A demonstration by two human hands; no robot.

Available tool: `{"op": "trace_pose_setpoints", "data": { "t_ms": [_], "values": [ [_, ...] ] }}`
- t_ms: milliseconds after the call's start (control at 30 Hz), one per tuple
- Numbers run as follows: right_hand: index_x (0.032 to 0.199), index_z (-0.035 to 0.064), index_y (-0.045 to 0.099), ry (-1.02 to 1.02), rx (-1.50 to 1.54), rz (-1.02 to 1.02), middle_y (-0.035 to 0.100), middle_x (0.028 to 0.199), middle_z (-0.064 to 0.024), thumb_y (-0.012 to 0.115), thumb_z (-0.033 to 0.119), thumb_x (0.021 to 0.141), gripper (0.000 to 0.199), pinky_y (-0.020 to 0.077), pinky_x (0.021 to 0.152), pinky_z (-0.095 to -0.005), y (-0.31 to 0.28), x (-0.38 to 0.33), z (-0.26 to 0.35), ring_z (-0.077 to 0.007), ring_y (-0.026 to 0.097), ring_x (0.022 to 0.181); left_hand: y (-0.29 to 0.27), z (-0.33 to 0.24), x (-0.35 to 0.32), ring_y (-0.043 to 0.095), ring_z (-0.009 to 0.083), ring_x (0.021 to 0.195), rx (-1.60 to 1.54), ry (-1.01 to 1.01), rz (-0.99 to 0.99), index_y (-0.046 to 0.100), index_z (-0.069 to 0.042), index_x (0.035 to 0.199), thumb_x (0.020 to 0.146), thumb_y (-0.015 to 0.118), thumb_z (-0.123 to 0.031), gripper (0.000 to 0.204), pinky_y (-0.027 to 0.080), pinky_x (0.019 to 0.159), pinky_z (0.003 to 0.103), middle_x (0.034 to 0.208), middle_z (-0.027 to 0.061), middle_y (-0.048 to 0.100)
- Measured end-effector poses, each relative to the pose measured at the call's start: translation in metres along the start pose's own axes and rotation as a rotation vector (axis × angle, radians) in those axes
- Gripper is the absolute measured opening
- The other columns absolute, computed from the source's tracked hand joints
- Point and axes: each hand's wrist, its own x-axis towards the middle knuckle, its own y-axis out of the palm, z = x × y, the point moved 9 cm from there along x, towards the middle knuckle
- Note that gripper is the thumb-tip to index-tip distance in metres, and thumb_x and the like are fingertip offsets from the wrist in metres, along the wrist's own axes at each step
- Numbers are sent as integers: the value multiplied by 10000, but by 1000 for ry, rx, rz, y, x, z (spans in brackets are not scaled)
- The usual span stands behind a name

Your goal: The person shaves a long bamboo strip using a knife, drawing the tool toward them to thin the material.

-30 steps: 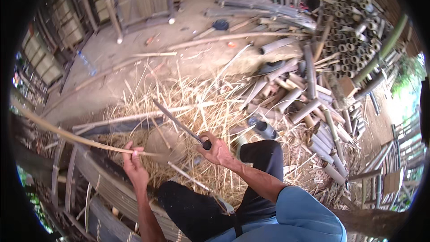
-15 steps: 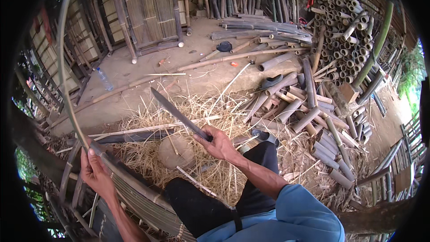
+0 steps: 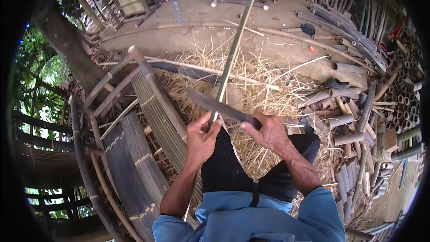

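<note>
My left hand (image 3: pixel 201 139) pinches the near end of a long green bamboo strip (image 3: pixel 233 51), which runs up and away from me past the top of the view. In my right hand (image 3: pixel 267 133) is the handle of a machete (image 3: pixel 219 106). Its dark blade points left and crosses the strip just beyond my left fingers; whether blade and strip touch I cannot tell. Both hands are above my lap. Below them, pale bamboo shavings (image 3: pixel 268 87) cover the ground around a round wooden block (image 3: pixel 233 94), partly hidden behind the blade and strip.
A slatted bamboo bench (image 3: pixel 154 94) stands close on my left, beside a tree trunk (image 3: pixel 71 45). Cut bamboo pieces (image 3: pixel 345 121) lie heaped on the right, with stacked tubes (image 3: pixel 405 87) beyond. A plastic bottle (image 3: pixel 177 11) and a long pole (image 3: pixel 197 24) are on the raised ground ahead.
My view has turned left. The strip has swung from the far left to in front of me, and my hands have come together, the machete now crossing the strip.
</note>
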Motion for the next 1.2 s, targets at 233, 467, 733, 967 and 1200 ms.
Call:
{"op": "trace_pose_setpoints", "data": {
  "t_ms": [233, 467, 733, 967, 1200],
  "values": [
    [844, 28, 688, 143, 4, 33, 606, 544, -171, 563, 692, 917, 680, 528, 518, -477, -1, 12, -34, -355, 651, 514, 14, 14, -18, 404, -7, 512, 37, 2, 29, 697, -13, 1205, 962, 686, -74, 251, 276, 437, 199, 674, -77, 541],
    [782, 13, 682, 28, -185, 74, 571, 520, -163, 522, 716, 930, 736, 499, 502, -471, -4, 19, -45, -341, 609, 477, 0, 38, -50, 412, 4, 518, 173, -124, 38, 698, -7, 1173, 941, 710, -96, 248, 279, 441, 214, 656, -87, 514],
    [850, -24, 711, 507, -190, -287, 518, 497, -41, 477, 667, 989, 743, 342, 362, -373, -117, 85, -227, -118, 406, 407, -22, 57, -138, 470, 27, 549, 134, -546, 138, 719, 20, 1135, 955, 698, -126, 233, 322, 485, 206, 682, -47, 584],
    [872, 80, 680, 173, -102, 92, 642, 609, -154, 476, 735, 939, 689, 531, 524, -456, -8, 0, -75, -316, 684, 580, 12, 43, -78, 397, 21, 454, 14, -468, 229, 700, -23, 1186, 1029, 608, -207, 259, 289, 433, 215, 564, -58, 457],
    [805, 80, 679, -75, -15, 163, 649, 609, -138, 571, 703, 907, 641, 533, 519, -461, 28, -31, -22, -331, 670, 547, 15, 40, -79, 370, -1, 467, 103, -377, 224, 675, -17, 1216, 1019, 605, -125, 235, 261, 424, 204, 583, -85, 452]
  ]
}}
